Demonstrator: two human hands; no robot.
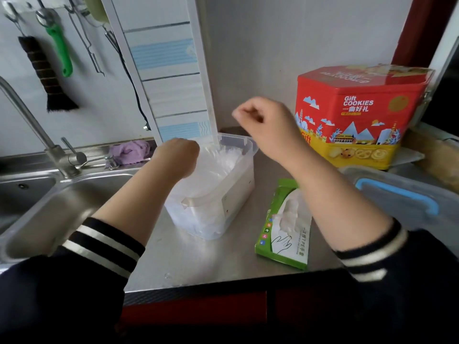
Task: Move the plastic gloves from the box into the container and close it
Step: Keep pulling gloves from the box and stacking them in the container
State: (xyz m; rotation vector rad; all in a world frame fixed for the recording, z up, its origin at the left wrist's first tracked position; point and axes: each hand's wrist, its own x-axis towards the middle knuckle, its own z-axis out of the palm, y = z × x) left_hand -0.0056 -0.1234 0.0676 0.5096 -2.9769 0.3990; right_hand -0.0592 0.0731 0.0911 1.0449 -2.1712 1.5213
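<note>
- Plastic gloves [218, 162] are pressed into the container [238, 194] by the left hand [177, 157]; its fingers are hidden, so their state cannot be told.
- The right hand [263, 122] is held above the far rim, fingers curled, apparently on nothing.
- Gloves may be caught under the lid [407, 202] if left heaped.
- More gloves are seen in the box [285, 232], near right.

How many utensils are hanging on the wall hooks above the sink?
4 visible: a dark brush at left, a green-handled tool beside it, then two metal utensils. More may hang beyond the frame's top edge.

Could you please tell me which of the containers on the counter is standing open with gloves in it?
The clear tub under the left hand: lidless and stuffed with gloves. The red cookie tin is shut; the green box lies flat.
</note>
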